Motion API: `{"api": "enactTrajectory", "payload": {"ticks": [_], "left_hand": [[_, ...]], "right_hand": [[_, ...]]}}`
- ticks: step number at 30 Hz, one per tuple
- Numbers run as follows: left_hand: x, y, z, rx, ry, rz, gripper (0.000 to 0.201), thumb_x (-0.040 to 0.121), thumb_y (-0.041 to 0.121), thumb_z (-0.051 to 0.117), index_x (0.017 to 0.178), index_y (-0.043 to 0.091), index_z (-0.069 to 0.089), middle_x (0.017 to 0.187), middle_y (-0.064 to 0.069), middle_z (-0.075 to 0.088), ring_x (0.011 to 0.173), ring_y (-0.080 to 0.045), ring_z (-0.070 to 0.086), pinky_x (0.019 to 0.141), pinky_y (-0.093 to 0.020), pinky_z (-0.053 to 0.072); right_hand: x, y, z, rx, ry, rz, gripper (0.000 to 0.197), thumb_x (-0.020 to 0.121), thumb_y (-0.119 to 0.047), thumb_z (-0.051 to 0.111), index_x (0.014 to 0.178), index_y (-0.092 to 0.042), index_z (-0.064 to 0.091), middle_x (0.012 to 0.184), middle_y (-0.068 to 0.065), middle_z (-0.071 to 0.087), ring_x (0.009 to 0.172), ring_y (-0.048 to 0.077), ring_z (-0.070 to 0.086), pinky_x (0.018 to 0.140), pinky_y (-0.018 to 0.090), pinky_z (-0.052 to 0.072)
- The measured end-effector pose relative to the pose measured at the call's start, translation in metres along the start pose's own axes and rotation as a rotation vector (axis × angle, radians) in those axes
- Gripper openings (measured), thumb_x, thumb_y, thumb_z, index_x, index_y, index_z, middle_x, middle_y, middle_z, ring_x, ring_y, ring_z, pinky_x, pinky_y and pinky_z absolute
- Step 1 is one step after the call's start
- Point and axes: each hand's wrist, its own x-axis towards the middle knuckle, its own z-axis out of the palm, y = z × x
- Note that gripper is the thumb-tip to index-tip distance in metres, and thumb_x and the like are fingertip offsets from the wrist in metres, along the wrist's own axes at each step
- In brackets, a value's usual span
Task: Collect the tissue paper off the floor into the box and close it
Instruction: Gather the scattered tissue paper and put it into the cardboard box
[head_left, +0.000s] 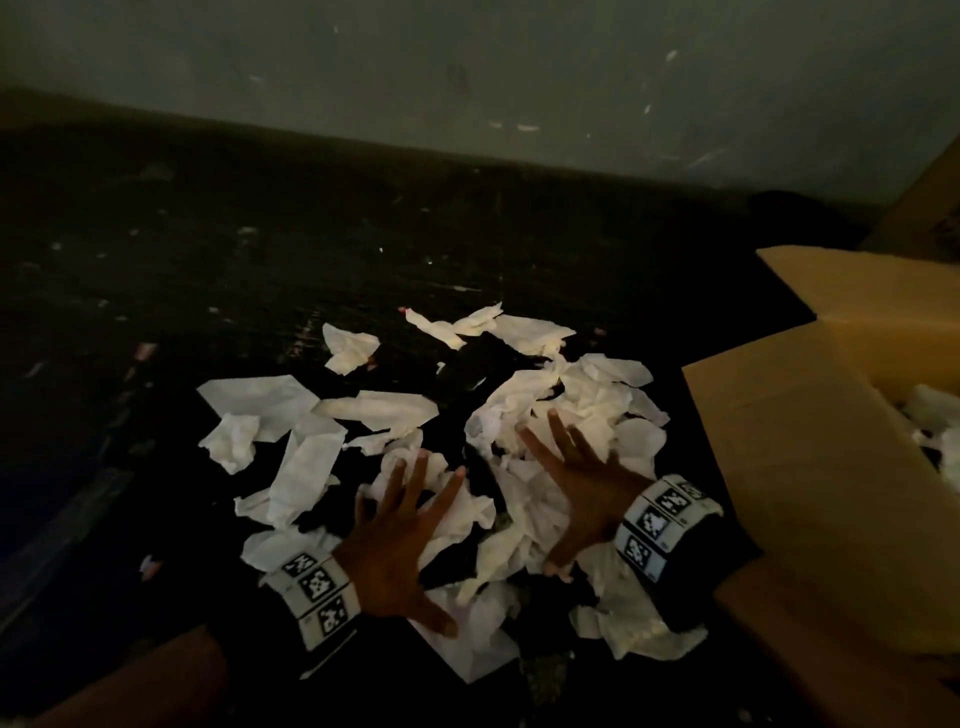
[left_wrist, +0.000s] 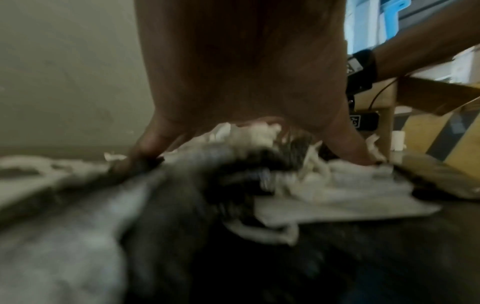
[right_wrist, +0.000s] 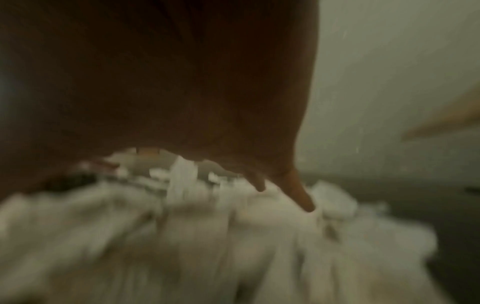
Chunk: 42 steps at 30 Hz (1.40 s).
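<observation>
Several crumpled white tissue papers (head_left: 363, 415) lie scattered on the dark floor in the head view. My left hand (head_left: 400, 530) is spread flat, fingers splayed, on the tissues near the middle. My right hand (head_left: 576, 478) is also spread wide over a thicker heap of tissues (head_left: 597, 405) beside the box. The open cardboard box (head_left: 810, 457) stands at the right, with some tissue (head_left: 935, 415) inside. The left wrist view shows my left hand (left_wrist: 246, 82) over blurred tissues (left_wrist: 337, 185). In the right wrist view my right hand (right_wrist: 182, 92) hovers over a blurred white pile (right_wrist: 207, 236).
A grey wall (head_left: 467, 78) runs along the back of the dark floor (head_left: 208, 234). A box flap (head_left: 862, 291) sticks out toward the far side, and another flap (head_left: 831, 649) lies near me at the right. Small paper scraps dot the floor at the left.
</observation>
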Motion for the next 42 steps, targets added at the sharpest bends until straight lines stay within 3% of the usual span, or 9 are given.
{"api": "enactTrajectory", "payload": {"ticks": [8, 14, 18, 21, 26, 29, 36, 39, 42], "left_hand": [[0.035, 0.003, 0.017, -0.037, 0.116, -0.060, 0.125, 0.044, 0.086, 0.049, 0.123, 0.049, -0.041, 0.142, -0.001, -0.045, 0.138, -0.035, -0.026, 0.105, -0.072, 0.004], [0.035, 0.013, 0.003, 0.020, 0.104, -0.062, 0.110, 0.054, 0.079, 0.025, 0.140, 0.032, -0.023, 0.143, -0.007, -0.041, 0.140, -0.039, -0.016, 0.111, -0.065, 0.011], [0.042, 0.005, 0.013, 0.006, 0.224, -0.057, 0.100, 0.088, 0.040, 0.056, 0.132, 0.040, -0.033, 0.141, -0.005, -0.041, 0.143, -0.036, -0.006, 0.111, -0.053, 0.027], [0.042, 0.007, 0.015, -0.119, 0.362, -0.046, 0.099, 0.091, 0.011, 0.052, 0.131, 0.043, -0.033, 0.149, 0.001, -0.034, 0.142, -0.037, 0.013, 0.108, -0.049, 0.035], [0.035, 0.008, 0.010, -0.250, 0.454, 0.000, 0.111, 0.084, -0.006, 0.051, 0.126, 0.055, -0.031, 0.132, 0.019, -0.050, 0.134, -0.038, 0.034, 0.103, -0.046, 0.040], [0.030, 0.016, -0.004, -0.235, 0.469, 0.042, 0.105, 0.088, 0.005, 0.053, 0.127, 0.050, -0.034, 0.146, 0.009, -0.037, 0.139, -0.033, 0.026, 0.106, -0.045, 0.038], [0.000, 0.071, -0.093, -0.137, 0.554, 0.199, 0.095, 0.089, 0.026, 0.058, 0.127, 0.050, -0.026, 0.145, 0.009, -0.038, 0.139, -0.021, 0.027, 0.100, -0.039, 0.045], [-0.010, 0.106, -0.133, -0.073, 0.628, 0.254, 0.099, 0.088, 0.027, 0.059, 0.121, 0.057, -0.029, 0.140, 0.012, -0.041, 0.137, -0.022, 0.030, 0.100, -0.039, 0.045], [-0.009, 0.157, -0.166, -0.020, 0.728, 0.307, 0.100, 0.088, 0.021, 0.060, 0.125, 0.055, -0.026, 0.143, 0.011, -0.039, 0.137, -0.024, 0.031, 0.103, -0.040, 0.039]], "right_hand": [[0.031, -0.027, 0.044, 0.069, 0.057, -0.140, 0.151, 0.050, -0.056, 0.084, 0.128, -0.038, -0.045, 0.144, -0.001, -0.048, 0.143, 0.025, -0.020, 0.112, 0.067, -0.006], [0.039, -0.029, 0.048, 0.154, 0.278, -0.178, 0.136, 0.064, -0.047, 0.080, 0.136, -0.037, -0.034, 0.148, 0.006, -0.041, 0.142, 0.032, 0.023, 0.113, 0.050, 0.024], [0.045, -0.029, 0.050, 0.186, 0.396, -0.218, 0.135, 0.072, -0.027, 0.078, 0.117, -0.058, -0.044, 0.152, 0.003, -0.033, 0.109, 0.032, 0.057, 0.079, 0.037, 0.052], [0.049, -0.035, 0.054, 0.294, 0.438, -0.226, 0.128, 0.080, -0.020, 0.070, 0.110, -0.061, -0.048, 0.160, 0.008, -0.002, 0.102, 0.031, 0.062, 0.079, 0.036, 0.054], [0.045, -0.041, 0.050, 0.329, 0.505, -0.225, 0.120, 0.088, -0.017, 0.061, 0.104, -0.064, -0.049, 0.158, 0.003, -0.017, 0.121, 0.033, 0.053, 0.095, 0.043, 0.050], [0.036, -0.039, 0.043, 0.260, 0.586, -0.258, 0.122, 0.086, -0.011, 0.062, 0.110, -0.064, -0.046, 0.154, 0.001, -0.030, 0.121, 0.032, 0.052, 0.093, 0.042, 0.051], [-0.018, -0.021, -0.025, 0.270, 0.839, -0.333, 0.095, 0.087, -0.016, 0.061, 0.147, -0.032, -0.012, 0.161, 0.004, -0.007, 0.139, 0.023, 0.033, 0.111, 0.039, 0.036], [-0.061, -0.004, -0.065, 0.294, 0.973, -0.381, 0.083, 0.084, -0.009, 0.061, 0.148, -0.013, 0.009, 0.159, 0.006, 0.005, 0.145, 0.024, 0.016, 0.119, 0.030, 0.015], [-0.103, 0.030, -0.097, 0.290, 1.093, -0.434, 0.087, 0.084, -0.022, 0.068, 0.145, -0.023, 0.006, 0.159, 0.005, 0.004, 0.145, 0.009, 0.004, 0.115, 0.008, 0.004]]}}
